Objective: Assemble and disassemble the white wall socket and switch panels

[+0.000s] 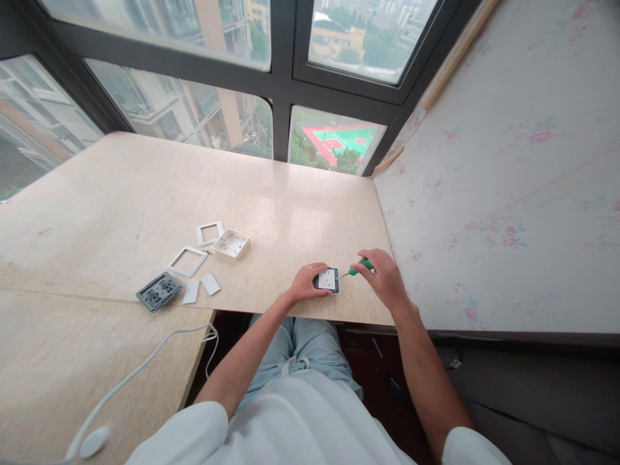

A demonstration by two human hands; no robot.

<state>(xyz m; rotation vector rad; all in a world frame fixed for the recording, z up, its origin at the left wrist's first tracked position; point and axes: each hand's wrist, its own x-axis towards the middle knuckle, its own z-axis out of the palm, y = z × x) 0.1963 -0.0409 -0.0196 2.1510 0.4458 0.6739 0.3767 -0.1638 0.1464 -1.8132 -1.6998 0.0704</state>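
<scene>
Near the front edge of the stone-look counter lies a wall socket with a white slotted face and a dark surround. My left hand grips it from the left, thumb on the near side and fingers on the far side. A screwdriver with a green handle is pinched in my right hand. Its thin shaft slants down to the left, and the tip reaches the right part of the socket; whether it sits in a screw or slot is too small to tell.
To the left lie a white back box, two white frames, two small white plates and a grey switch module. A white cable crosses the lower-left counter. Windows stand behind, a papered wall at right.
</scene>
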